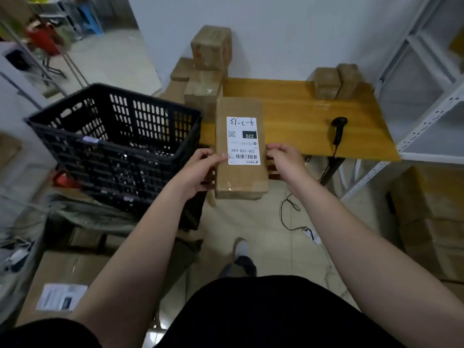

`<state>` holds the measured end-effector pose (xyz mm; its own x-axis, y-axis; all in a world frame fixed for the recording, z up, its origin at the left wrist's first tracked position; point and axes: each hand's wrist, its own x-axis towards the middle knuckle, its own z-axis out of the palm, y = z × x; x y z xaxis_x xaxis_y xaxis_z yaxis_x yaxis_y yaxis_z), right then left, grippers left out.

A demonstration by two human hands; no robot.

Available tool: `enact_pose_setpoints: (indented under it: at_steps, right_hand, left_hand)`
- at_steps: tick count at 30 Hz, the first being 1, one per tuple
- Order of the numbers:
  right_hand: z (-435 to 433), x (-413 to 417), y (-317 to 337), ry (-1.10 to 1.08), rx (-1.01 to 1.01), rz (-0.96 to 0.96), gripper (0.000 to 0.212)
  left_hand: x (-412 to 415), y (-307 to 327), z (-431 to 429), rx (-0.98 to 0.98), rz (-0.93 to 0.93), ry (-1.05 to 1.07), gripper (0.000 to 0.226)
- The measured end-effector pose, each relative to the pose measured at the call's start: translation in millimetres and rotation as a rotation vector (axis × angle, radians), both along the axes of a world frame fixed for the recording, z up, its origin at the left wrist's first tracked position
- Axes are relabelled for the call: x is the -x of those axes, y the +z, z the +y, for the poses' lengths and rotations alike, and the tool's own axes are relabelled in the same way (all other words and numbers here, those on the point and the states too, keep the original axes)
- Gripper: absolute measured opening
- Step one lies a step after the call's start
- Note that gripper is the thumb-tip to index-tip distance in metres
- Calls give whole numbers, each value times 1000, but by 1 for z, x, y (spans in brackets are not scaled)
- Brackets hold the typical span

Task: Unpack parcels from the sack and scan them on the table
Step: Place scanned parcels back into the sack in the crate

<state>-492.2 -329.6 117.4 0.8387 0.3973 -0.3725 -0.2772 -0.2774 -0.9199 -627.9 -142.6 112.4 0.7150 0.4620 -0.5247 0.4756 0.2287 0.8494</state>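
We see a long brown cardboard parcel, taped at its near end, with a white shipping label on top. The label reads upside down to us: a handwritten "4-3-13", a black "220" block, a small QR code and a barcode. The parcel lies lengthwise over the near left corner of the yellow wooden table. Its far end is over the tabletop and its near end juts out above the floor, just beside the black plastic crate.

We cannot tell whether its underside rests on the table edge. The label's small print is too fine to read (the far left of the room is blurred as well), and any fingers beneath the parcel are hidden.

The left hand grips the parcel's left side, a fingertip on the label's edge by the barcode. The right hand grips the right side, fingers curled at the top edge. Both bare forearms reach forward. A black handheld scanner lies on the table, well apart from the parcel.
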Motion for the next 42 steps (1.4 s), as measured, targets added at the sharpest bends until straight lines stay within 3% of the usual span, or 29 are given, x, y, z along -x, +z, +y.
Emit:
enact_pose_setpoints:
  at_steps: [10, 20, 25, 33, 42]
  right_hand:
    - [-14, 156, -7, 185, 9, 62, 19]
    - [87, 291, -2, 492, 45, 7, 23]
    - [143, 356, -35, 618, 121, 138, 22]
    - [216, 437, -102, 620, 384, 301, 17]
    - [246, 452, -148, 301, 558, 316, 16]
  left_hand:
    - [188, -4, -46, 63, 35, 248, 54]
    - [361, -2, -8, -4, 88, 497, 57]
    - [438, -27, 30, 87, 189, 570, 57]
    - [505, -109, 121, 308, 386, 431, 66]
    - [481, -172, 195, 437, 441, 107, 67]
